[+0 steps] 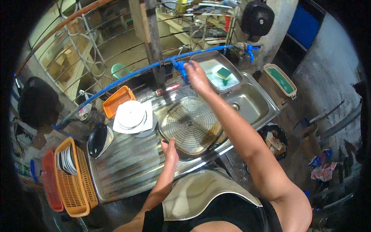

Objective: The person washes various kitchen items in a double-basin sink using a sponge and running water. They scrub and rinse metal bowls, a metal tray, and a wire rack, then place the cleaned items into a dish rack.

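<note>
My left hand point(170, 152) grips the near left rim of a round wire grille point(189, 124) with concentric rings and spokes. The grille lies over the left basin of a stainless steel sink, and a yellowish patch shows at its right side. Farther off, my right hand point(197, 76) is at the handle of a blue plastic tap point(181, 68) on a blue pipe point(133, 76). Just right of that hand, a grey tub point(238, 76) of suds holds a green and yellow sponge point(223, 73).
White plates point(131, 114) are stacked on the ribbed drainboard point(127, 162), near black and white dishes point(100, 140). An orange tray point(118, 101) sits behind. Left stands a yellow basket point(76, 188) holding plates. The right basin point(249, 101) adjoins a bin of scraps point(274, 140).
</note>
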Demonstrator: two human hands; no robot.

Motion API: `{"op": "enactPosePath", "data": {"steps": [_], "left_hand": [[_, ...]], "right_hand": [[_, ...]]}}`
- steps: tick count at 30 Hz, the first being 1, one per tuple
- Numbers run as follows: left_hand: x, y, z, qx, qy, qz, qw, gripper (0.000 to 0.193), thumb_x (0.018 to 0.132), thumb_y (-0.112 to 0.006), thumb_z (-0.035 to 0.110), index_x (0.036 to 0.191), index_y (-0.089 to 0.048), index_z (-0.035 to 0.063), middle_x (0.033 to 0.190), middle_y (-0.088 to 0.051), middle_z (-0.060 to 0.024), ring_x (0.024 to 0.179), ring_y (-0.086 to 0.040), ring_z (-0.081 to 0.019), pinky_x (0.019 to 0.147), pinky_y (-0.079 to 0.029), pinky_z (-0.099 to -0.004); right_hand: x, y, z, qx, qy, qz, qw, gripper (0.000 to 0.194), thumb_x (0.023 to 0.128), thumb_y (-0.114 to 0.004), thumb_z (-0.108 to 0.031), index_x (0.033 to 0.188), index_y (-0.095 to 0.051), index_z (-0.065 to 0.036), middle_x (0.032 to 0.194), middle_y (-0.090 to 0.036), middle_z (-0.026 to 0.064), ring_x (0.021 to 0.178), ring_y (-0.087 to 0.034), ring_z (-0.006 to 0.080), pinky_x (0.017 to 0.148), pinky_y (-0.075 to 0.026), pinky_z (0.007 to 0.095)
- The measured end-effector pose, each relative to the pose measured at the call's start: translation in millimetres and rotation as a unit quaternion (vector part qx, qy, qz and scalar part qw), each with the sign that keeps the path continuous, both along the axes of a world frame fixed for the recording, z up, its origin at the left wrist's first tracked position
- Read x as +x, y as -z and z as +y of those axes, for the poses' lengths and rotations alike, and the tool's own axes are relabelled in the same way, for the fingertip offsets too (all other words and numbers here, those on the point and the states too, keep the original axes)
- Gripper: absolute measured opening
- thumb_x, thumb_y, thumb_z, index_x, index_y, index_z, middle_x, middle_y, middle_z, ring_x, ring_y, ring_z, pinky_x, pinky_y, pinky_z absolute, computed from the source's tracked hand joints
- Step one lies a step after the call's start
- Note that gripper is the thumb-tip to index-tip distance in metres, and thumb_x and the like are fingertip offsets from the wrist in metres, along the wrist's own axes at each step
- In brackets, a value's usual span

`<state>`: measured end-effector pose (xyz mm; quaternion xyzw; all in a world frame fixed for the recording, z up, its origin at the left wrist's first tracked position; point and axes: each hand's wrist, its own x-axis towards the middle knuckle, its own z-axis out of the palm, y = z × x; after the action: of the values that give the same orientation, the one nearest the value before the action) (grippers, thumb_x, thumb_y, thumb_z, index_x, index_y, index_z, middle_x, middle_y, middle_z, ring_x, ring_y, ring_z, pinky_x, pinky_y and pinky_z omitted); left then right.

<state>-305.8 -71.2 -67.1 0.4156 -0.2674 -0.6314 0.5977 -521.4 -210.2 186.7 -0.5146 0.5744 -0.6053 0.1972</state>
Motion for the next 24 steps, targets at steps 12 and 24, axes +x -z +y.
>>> {"op": "enactPosePath", "data": {"steps": [12,24], "left_hand": [[11,-18,-67,-0.081,-0.103,-0.138,0.982,0.065,0.099,-0.069,0.01,0.149,-0.032,-0.0044,0.143,-0.049,-0.018,0.125,-0.05,-0.0213,0.111,-0.039,-0.0351],[6,20,21,-0.009,0.145,-0.083,0.986,0.077,0.096,-0.07,0.011,0.155,-0.023,-0.0028,0.151,-0.046,-0.0225,0.131,-0.052,-0.0321,0.114,-0.043,-0.0487]], "right_hand": [[-16,58,118,0.045,0.031,-0.021,0.998,0.049,0.104,-0.059,-0.028,0.14,-0.059,0.005,0.139,-0.065,0.0175,0.129,-0.061,0.0252,0.112,-0.043,0.0354],[-29,215,386,0.159,-0.056,-0.444,0.88,0.057,0.102,-0.069,-0.037,0.142,-0.054,0.002,0.124,-0.07,0.0097,0.119,-0.066,0.02,0.102,-0.053,0.0391]]}}
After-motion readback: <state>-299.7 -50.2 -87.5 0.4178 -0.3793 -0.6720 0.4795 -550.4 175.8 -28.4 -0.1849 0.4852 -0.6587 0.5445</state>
